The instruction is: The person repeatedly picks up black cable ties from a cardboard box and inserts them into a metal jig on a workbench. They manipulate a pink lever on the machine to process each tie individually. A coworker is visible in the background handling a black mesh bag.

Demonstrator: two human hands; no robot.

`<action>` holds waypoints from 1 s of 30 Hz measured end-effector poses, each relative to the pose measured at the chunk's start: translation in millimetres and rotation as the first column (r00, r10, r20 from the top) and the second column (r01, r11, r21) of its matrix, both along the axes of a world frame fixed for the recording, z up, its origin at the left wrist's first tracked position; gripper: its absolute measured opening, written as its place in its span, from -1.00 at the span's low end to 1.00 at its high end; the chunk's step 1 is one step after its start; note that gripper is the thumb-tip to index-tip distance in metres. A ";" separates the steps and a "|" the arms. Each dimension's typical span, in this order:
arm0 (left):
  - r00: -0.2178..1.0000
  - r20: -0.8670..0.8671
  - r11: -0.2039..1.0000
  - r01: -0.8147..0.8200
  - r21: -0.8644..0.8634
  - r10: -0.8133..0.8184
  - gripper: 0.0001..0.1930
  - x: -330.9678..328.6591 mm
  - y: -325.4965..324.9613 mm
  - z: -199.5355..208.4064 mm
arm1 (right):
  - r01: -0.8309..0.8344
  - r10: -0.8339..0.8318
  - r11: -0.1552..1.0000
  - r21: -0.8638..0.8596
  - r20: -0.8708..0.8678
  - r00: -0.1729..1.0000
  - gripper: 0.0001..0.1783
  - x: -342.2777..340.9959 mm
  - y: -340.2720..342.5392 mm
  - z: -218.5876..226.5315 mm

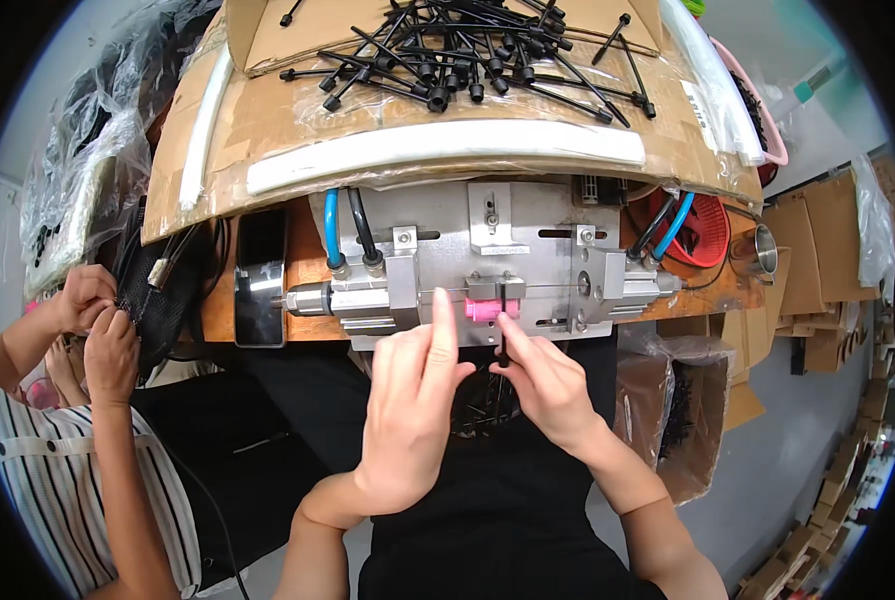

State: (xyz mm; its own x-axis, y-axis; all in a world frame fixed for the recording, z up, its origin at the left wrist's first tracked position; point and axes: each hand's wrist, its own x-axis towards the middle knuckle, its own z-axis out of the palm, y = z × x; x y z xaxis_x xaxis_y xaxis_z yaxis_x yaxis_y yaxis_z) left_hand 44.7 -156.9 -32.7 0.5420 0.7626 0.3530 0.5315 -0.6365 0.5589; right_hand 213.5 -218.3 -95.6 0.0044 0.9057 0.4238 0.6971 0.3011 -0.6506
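Black rod stands upright in the slot of the metal press fixture, just beside the pink block at its centre, and my right hand has it pinched between thumb and forefinger from below. My left hand is raised next to it with the index finger stretched up so that its tip touches the front of the pink block; the other fingers are curled loosely and hold nothing that I can make out.

Room to move is tight. The fixture's front edge runs straight across just above my knuckles, with a silver cylinder jutting out to the left and another cylinder end to the right. Blue and black hoses drop into the fittings on the left side. Overhead, a cardboard shelf with a white padded strip along its lip overhangs the fixture, and a pile of black rods lies on top of it. The free space is below, over my dark apron.

To my left, well apart from my hands, another person's hands work on a black mesh piece. To the right sit a red basket and a brown box lined with plastic.
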 end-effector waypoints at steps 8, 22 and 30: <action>0.992 0.019 0.990 -0.125 0.061 0.124 -0.30 -17.3 23.7 2.7 | 0.074 -0.090 0.972 0.224 0.061 0.994 -0.56 31.0 -4.9 54.3; 0.965 0.235 0.975 -0.157 0.158 0.117 -0.71 -9.4 108.5 36.3 | 0.466 -0.632 0.769 0.438 0.413 0.656 -0.58 368.2 122.1 181.8; 0.968 0.209 0.973 -0.175 0.149 0.142 -0.85 -30.6 183.6 41.1 | -0.145 0.079 0.981 0.126 0.424 0.902 -0.83 121.5 169.3 174.8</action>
State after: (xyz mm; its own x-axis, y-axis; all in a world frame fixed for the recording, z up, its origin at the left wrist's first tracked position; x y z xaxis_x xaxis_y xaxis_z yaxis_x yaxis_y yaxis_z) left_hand 14.2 26.7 8.4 0.3268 0.7555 0.5679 0.5236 -0.6450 0.5566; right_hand 335.0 -49.0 79.3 -0.2997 0.8149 0.4960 0.8494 0.4646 -0.2502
